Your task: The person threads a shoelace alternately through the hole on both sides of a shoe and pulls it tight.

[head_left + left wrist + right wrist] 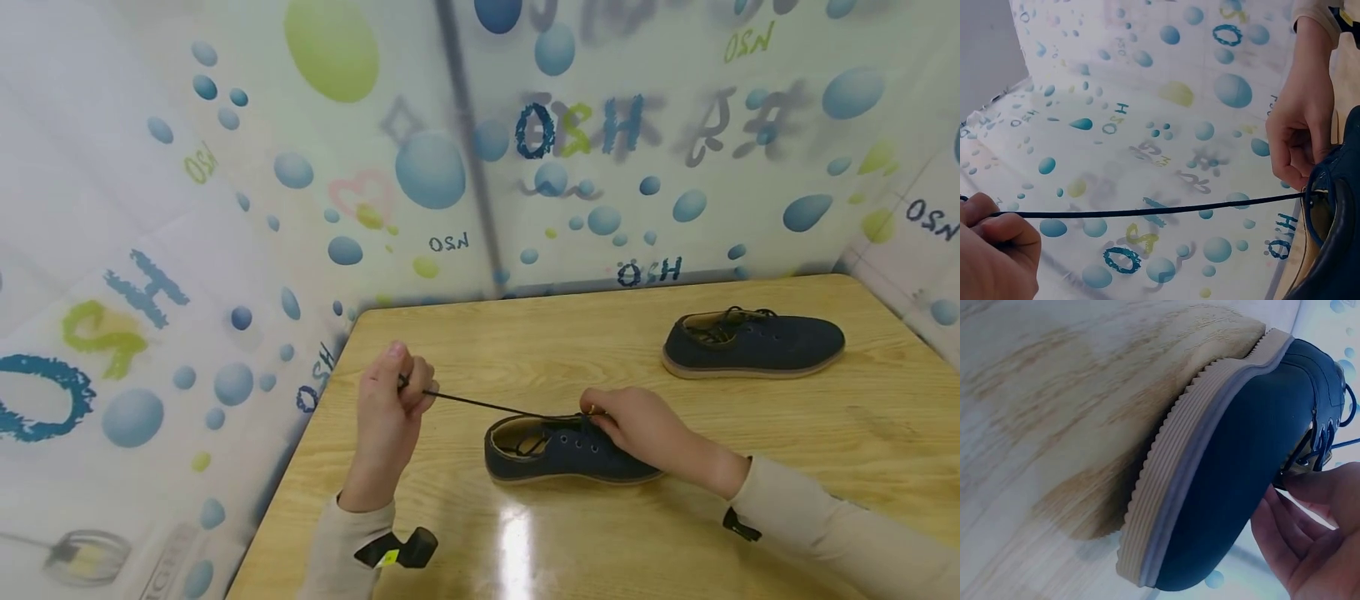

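A dark blue lace-up shoe (555,458) with a tan sole lies on the table in the head view, its toe to the right. My left hand (393,404), raised to the left of the shoe, grips a dark shoelace (1147,212) in curled fingers. The lace runs straight and taut from that fist to the shoe's lacing. At the eyelets, my right hand (637,425) pinches the shoe's upper between thumb and fingers. Up close in the right wrist view, the thumb (1316,484) presses beside the lace holes. Another loop of lace lies inside the shoe's opening.
A matching dark blue shoe (757,343) stands farther back on the right of the wooden table (480,342). Printed sheets (420,250) with bubbles and lettering rise behind the table and along its left side.
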Motion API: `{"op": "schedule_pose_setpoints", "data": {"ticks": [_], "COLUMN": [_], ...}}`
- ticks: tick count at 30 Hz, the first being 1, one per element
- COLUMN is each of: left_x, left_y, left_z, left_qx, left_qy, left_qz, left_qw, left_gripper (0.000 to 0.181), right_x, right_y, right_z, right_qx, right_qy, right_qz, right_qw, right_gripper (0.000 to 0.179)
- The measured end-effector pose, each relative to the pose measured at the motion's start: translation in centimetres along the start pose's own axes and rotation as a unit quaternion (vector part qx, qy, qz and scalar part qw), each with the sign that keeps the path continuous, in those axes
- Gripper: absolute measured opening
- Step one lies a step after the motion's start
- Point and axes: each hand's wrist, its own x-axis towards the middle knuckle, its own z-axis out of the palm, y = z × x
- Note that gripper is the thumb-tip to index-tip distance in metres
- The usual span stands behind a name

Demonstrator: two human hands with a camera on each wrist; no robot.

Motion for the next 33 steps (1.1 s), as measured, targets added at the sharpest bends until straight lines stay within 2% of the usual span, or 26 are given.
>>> {"op": "schedule_pose_setpoints", "data": {"ticks": [4, 7, 9, 11, 13, 14, 16, 19, 22, 25, 27, 30, 33], "left_x": [0.1, 0.4, 0.6, 0.7, 0.8, 0.8, 0.7, 0.3, -0.3, -0.9, -1.2, -1.5, -1.6], "left_y": [-0.3, -0.7, -1.3, -2.1, -3.0, -3.6, -4.6, -6.2, -7.6, -8.5, -9.0, -9.4, -9.5], "left_z": [0.2, 0.4, 0.6, 0.8, 1.0, 1.1, 1.3, 1.9, 2.6, 3.3, 3.5, 3.5, 3.3], "left_qx": [-0.035, -0.03, 0.008, 0.07, 0.153, 0.198, 0.282, 0.387, 0.452, 0.497, 0.52, 0.548, 0.582], "left_qy": [0.031, 0.048, 0.049, 0.042, 0.025, 0.013, -0.02, -0.085, -0.162, -0.243, -0.286, -0.308, -0.296], "left_qz": [0.033, 0.05, 0.041, 0.011, -0.03, -0.05, -0.08, -0.111, -0.14, -0.153, -0.153, -0.151, -0.144], "left_qw": [0.9983, 0.9971, 0.9979, 0.9966, 0.9874, 0.9789, 0.956, 0.9116, 0.8659, 0.819, 0.7903, 0.7629, 0.7437], "left_gripper": [0.043, 0.043, 0.042, 0.043, 0.044, 0.044, 0.044, 0.039, 0.032, 0.021, 0.017, 0.016, 0.015], "right_x": [-0.1, -0.2, -0.2, -0.2, -0.3, -0.3, -0.3, -0.3, -0.2, -0.2, -0.2, -0.2, -0.2], "right_y": [0.0, 0.0, 0.0, 0.1, 0.1, 0.1, 0.1, 0.1, 0.0, 0.0, 0.0, 0.1, 0.1], "right_z": [0.1, 0.1, 0.1, 0.1, 0.0, 0.1, 0.1, 0.1, 0.1, 0.1, 0.1, 0.1, 0.0], "right_qx": [-0.001, 0.004, 0.004, 0.004, 0.004, 0.003, 0.005, 0.009, 0.014, 0.017, 0.017, 0.017, 0.016], "right_qy": [0.008, 0.007, 0.008, 0.008, 0.007, 0.006, 0.003, -0.001, -0.001, -0.001, -0.002, -0.004, -0.005], "right_qz": [-0.018, -0.021, -0.022, -0.021, -0.018, -0.016, -0.014, -0.008, -0.001, 0.005, 0.009, 0.012, 0.014], "right_qw": [0.9998, 0.9997, 0.9997, 0.9997, 0.9998, 0.9998, 0.9999, 0.9999, 0.9999, 0.9998, 0.9998, 0.9998, 0.9998], "right_gripper": [0.016, 0.017, 0.018, 0.018, 0.018, 0.017, 0.017, 0.016, 0.017, 0.017, 0.017, 0.015, 0.015]}}
